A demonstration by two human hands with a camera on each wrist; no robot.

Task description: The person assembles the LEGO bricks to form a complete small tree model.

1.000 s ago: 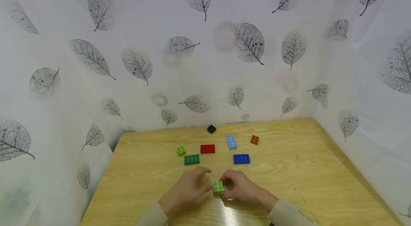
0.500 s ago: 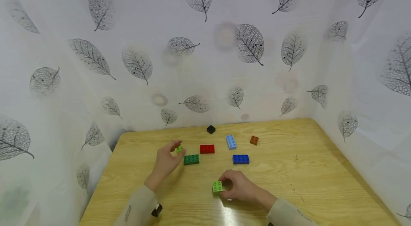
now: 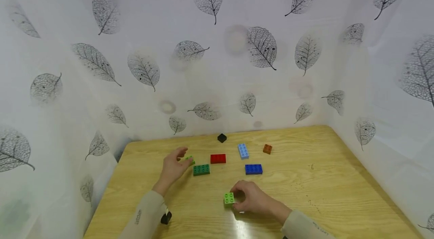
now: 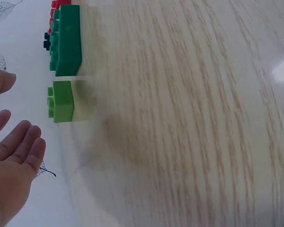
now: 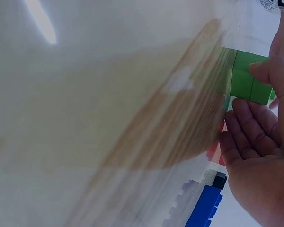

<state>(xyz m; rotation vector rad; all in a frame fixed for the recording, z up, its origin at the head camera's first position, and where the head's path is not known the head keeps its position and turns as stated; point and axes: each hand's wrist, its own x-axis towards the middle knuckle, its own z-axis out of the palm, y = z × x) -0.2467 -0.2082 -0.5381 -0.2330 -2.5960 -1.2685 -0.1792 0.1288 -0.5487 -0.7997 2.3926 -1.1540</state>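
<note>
In the head view my left hand [image 3: 173, 167] is over the far left of the table, beside a small light green brick [image 3: 192, 162]. In the left wrist view its fingers are spread and apart from that brick [image 4: 63, 101], which sits on the table. My right hand [image 3: 253, 197] pinches a light green block with four-stud top [image 3: 229, 198] between thumb and fingers at the near middle. Seams show across this block [image 5: 244, 78] in the right wrist view, like stacked bricks. A dark green brick [image 3: 201, 170] lies just right of the small light green one.
A red brick [image 3: 218, 158], a black brick [image 3: 222, 138], a light blue brick [image 3: 243, 151], an orange-brown brick [image 3: 267, 149] and a blue brick [image 3: 253, 169] lie across the wooden table [image 3: 305, 178]. Behind it hangs a leaf-patterned curtain [image 3: 217, 77].
My left hand has left the block in the near middle and moved forward and left to the small light green brick. The right hand has stayed in place, holding the block.
</note>
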